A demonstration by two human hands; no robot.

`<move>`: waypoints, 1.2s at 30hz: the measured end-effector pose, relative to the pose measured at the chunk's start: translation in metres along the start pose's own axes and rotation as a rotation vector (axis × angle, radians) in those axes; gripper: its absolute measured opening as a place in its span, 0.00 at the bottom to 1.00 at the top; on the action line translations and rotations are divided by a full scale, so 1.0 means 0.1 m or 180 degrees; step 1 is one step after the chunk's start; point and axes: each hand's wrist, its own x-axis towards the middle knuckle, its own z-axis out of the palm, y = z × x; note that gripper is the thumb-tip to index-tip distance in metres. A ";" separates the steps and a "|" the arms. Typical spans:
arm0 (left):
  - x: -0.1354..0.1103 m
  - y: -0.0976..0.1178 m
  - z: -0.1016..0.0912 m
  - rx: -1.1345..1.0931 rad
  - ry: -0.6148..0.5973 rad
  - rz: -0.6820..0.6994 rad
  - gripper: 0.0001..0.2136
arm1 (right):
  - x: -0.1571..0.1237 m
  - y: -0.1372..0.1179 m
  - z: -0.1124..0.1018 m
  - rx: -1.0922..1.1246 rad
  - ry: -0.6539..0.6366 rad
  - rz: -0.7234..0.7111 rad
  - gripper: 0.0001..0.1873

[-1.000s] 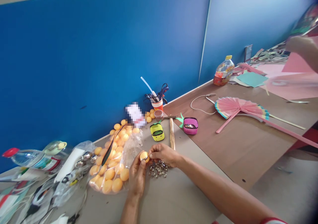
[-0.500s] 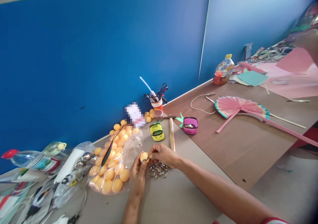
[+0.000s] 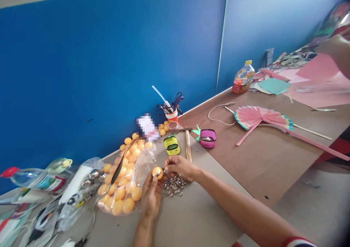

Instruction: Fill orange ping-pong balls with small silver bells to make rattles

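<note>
My left hand point(image 3: 151, 192) grips an orange ping-pong ball point(image 3: 157, 172) between thumb and fingers. On the ball's side facing me shows a dark slit with a shiny spot. Close to its right, my right hand point(image 3: 180, 166) has its fingertips pinched together; whatever they hold is too small to make out. Below the right hand lies a pile of small shiny metal bells point(image 3: 175, 185), partly covered by it. A wooden-handled hammer point(image 3: 188, 146) rests just beyond, between a yellow-green pouch point(image 3: 172, 146) and a purple pouch point(image 3: 208, 138).
To the left sits a clear bag of orange balls point(image 3: 123, 188), beside plastic bottles point(image 3: 30, 177) and wrappers. A cup of tools point(image 3: 171, 115) stands by the blue wall. At right lie a pink paper fan point(image 3: 262, 119), a drink bottle point(image 3: 244, 77) and another person's arm point(image 3: 336, 50).
The ball has turned in my left hand, so its slit now faces me more. My right fingertips have drawn slightly away from it. At far right, the other person's arm has moved further into view.
</note>
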 end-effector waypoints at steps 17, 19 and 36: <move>0.02 0.07 -0.01 -0.0183 0.0095 0.0011 0.23 | -0.08 -0.01 0.01 -0.3957 -0.0028 -0.0612 0.09; 0.01 0.08 0.00 -0.0227 0.0075 -0.0049 0.23 | -0.07 -0.01 0.00 -0.3375 0.0173 -0.0705 0.10; 0.00 0.08 0.03 -0.0208 0.0044 -0.0159 0.22 | -0.09 -0.11 0.12 -0.0355 0.0064 -0.0337 0.04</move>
